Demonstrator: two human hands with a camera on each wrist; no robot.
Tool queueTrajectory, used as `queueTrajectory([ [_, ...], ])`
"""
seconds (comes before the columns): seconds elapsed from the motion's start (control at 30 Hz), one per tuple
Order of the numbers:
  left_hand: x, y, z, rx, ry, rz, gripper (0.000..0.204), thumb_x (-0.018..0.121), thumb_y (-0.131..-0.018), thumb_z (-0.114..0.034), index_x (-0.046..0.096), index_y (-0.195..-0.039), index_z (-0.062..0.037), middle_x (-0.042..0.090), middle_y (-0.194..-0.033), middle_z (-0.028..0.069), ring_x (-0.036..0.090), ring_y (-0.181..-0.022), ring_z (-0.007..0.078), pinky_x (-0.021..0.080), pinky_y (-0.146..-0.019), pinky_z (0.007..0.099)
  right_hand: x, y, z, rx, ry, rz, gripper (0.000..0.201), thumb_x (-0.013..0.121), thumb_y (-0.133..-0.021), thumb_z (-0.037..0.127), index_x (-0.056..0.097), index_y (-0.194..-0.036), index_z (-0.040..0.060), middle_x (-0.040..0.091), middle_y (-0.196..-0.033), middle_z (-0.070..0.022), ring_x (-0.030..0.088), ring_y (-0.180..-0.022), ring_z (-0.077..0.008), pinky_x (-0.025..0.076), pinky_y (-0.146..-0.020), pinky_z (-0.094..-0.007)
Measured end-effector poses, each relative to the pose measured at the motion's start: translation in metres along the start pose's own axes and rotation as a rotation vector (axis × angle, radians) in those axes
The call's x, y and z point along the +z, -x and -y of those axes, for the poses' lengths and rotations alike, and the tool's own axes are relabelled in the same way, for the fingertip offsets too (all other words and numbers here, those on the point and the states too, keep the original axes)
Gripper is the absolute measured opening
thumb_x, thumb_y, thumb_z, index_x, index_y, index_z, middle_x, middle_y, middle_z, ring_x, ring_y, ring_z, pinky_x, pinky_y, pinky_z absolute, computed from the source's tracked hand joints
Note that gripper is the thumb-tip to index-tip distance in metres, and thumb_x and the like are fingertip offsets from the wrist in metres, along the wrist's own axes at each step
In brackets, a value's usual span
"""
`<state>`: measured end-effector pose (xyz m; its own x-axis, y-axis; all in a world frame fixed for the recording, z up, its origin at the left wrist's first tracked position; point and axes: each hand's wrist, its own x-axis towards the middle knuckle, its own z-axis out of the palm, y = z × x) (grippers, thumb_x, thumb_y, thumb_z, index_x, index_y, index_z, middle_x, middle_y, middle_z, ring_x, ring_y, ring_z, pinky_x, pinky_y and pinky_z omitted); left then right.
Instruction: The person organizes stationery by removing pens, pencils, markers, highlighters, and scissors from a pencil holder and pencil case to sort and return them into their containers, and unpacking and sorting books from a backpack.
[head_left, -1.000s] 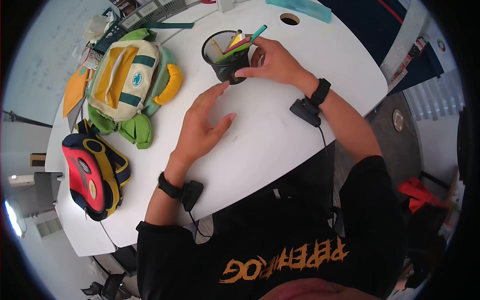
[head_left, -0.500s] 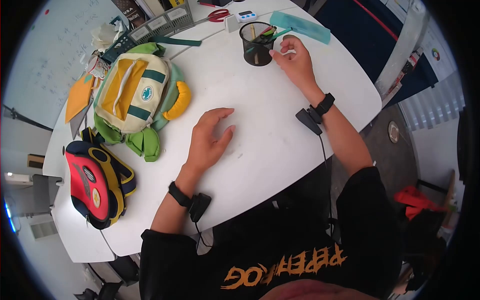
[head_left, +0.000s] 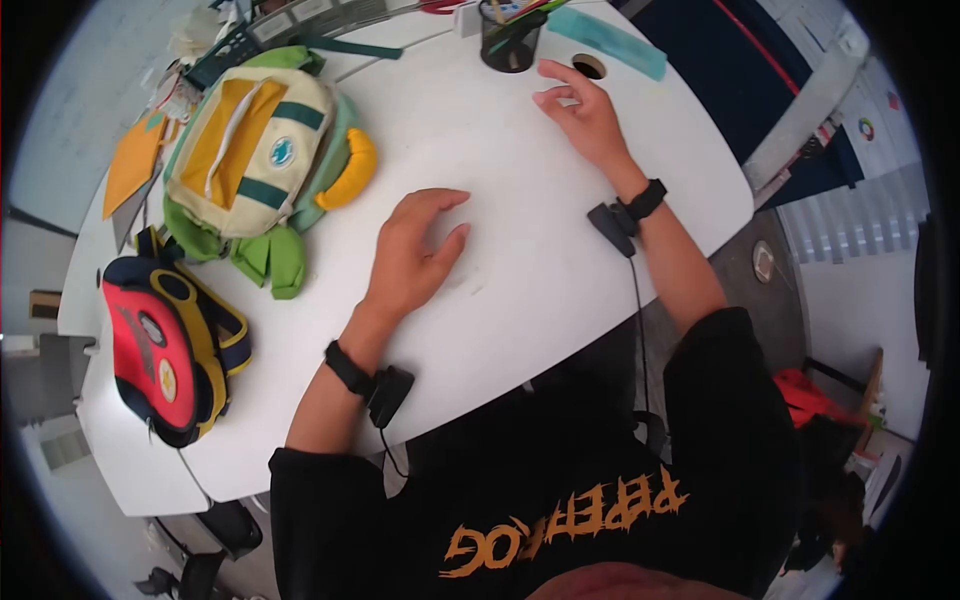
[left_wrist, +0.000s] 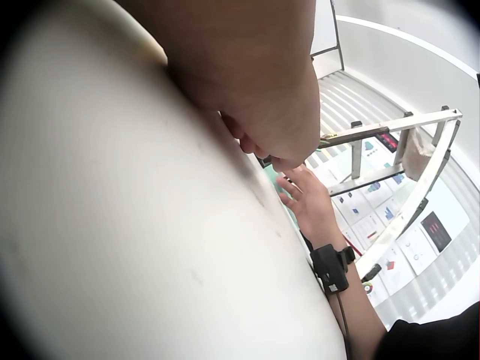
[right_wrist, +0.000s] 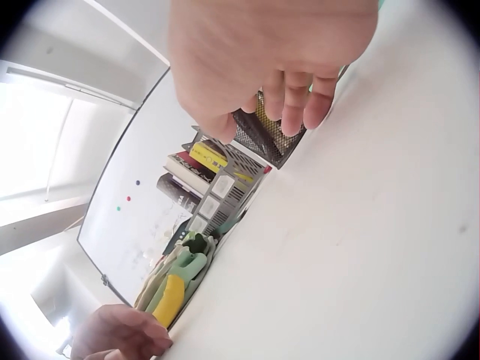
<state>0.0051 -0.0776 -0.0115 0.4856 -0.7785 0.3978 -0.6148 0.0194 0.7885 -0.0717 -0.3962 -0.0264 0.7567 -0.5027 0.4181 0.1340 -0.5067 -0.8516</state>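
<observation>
The white table [head_left: 500, 280] is bearing the pen cup [head_left: 509, 48], left of the teal case [head_left: 612, 44]; before the case, right hand [head_left: 592, 118] and, farther, left hand [head_left: 406, 252] are holding nothing, thumbs apart. Wide clearance is likely preventing knocks.

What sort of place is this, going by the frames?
Probably an office or study room, though a classroom is possible: there's a whiteboard, a gray basket holding books, and a mesh pen cup on a white table.
</observation>
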Motion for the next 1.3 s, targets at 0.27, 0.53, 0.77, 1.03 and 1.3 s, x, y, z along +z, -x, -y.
queueTrajectory([
  [0.27, 0.002, 0.001, 0.006, 0.012, 0.002, -0.006, 0.034, 0.076, -0.089, 0.0, 0.072, -0.123, -0.0032, 0.072, -0.118, 0.0157, 0.069, -0.11, 0.0305, 0.055, -0.1, 0.0389, -0.079, -0.041, -0.037, -0.059, 0.2, -0.134, 0.052, 0.081, -0.095, 0.024, 0.065, -0.142, 0.0074, 0.071, -0.133, -0.0122, 0.073, -0.106, -0.0183, 0.058, -0.093, -0.0341],
  [0.53, 0.0, -0.001, 0.003, -0.037, 0.027, 0.015, 0.034, 0.076, -0.089, -0.003, 0.072, -0.122, -0.0032, 0.072, -0.118, 0.0149, 0.069, -0.109, 0.03, 0.055, -0.099, 0.0385, -0.163, -0.095, -0.076, -0.181, 0.939, -0.139, 0.066, 0.076, -0.093, 0.034, 0.056, -0.154, 0.0177, 0.057, -0.155, -0.0161, 0.056, -0.142, -0.0344, 0.046, -0.117, -0.0444],
  [0.77, -0.002, -0.002, 0.003, -0.031, 0.041, 0.022, 0.033, 0.076, -0.089, -0.003, 0.073, -0.122, -0.003, 0.072, -0.118, 0.0139, 0.069, -0.109, 0.0288, 0.055, -0.099, 0.0377, -0.163, -0.099, -0.101, -0.1, 1.053, 0.045, 0.066, 0.074, -0.095, 0.042, 0.056, -0.155, 0.0199, 0.062, -0.149, -0.0134, 0.058, -0.137, -0.0334, 0.047, -0.113, -0.0458],
  [1.03, -0.005, 0.0, 0.002, -0.039, 0.047, 0.003, 0.029, 0.076, -0.09, -0.005, 0.072, -0.119, -0.0025, 0.073, -0.117, 0.0164, 0.07, -0.108, 0.0339, 0.057, -0.094, 0.0403, -0.182, -0.045, -0.078, -0.09, 0.938, -0.008, 0.057, 0.066, -0.102, 0.044, 0.059, -0.151, 0.0161, 0.07, -0.127, -0.0151, 0.064, -0.124, -0.0352, 0.05, -0.106, -0.0434],
  [1.3, -0.001, 0.001, 0.013, -0.141, 0.235, -0.057, 0.035, 0.078, -0.094, -0.008, 0.069, -0.128, -0.0033, 0.073, -0.121, 0.01, 0.069, -0.108, 0.0203, 0.056, -0.094, 0.0351, -0.151, 0.047, 0.04, -0.048, 0.616, 0.174, 0.046, 0.063, -0.103, 0.02, 0.062, -0.148, 0.0082, 0.067, -0.143, -0.0178, 0.062, -0.136, -0.0326, 0.045, -0.115, -0.0389],
])
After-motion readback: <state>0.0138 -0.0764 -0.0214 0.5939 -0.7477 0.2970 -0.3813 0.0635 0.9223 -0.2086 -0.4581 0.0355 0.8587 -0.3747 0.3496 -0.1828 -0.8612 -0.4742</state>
